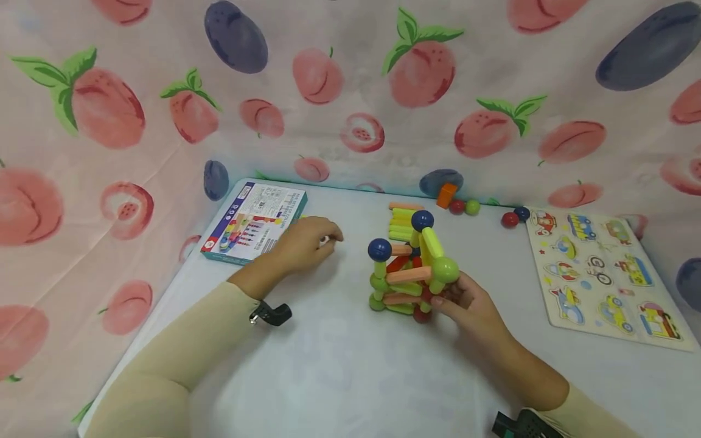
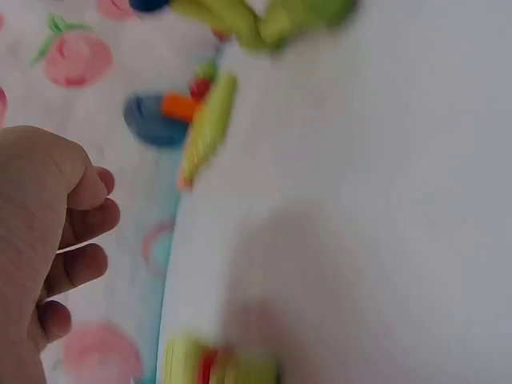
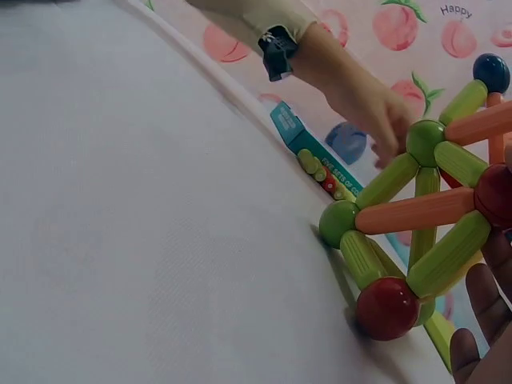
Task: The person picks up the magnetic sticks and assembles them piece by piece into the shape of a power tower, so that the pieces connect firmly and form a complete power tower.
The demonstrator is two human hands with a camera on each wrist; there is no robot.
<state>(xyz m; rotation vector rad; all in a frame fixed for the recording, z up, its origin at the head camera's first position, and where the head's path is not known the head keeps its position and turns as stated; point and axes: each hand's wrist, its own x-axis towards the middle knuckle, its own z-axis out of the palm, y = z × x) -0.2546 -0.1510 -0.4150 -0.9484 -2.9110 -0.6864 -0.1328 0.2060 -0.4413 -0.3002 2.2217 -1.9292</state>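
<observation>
My right hand (image 1: 476,307) grips a frame of magnetic sticks and balls (image 1: 409,275) at its right side, thumb on the near face. Green, yellow, orange and red sticks join green, red and dark blue balls in it. In the right wrist view, a red ball (image 3: 387,309) forms the frame's low corner, close over the white table. My left hand (image 1: 309,243) hovers beside the boxed set (image 1: 257,222), fingers loosely curled. The left wrist view shows nothing in those fingers (image 2: 84,220). More sticks (image 3: 328,174) lie along the box, mostly hidden by this hand in the head view.
Behind the frame lies a row of yellow-green and orange sticks (image 1: 402,222). Farther back are an orange block (image 1: 446,194) and red (image 1: 456,207), green (image 1: 472,207) and dark blue balls (image 1: 522,213). A wooden picture puzzle board (image 1: 613,274) lies at right. Fruit-print cloth (image 1: 350,91) hangs behind the table.
</observation>
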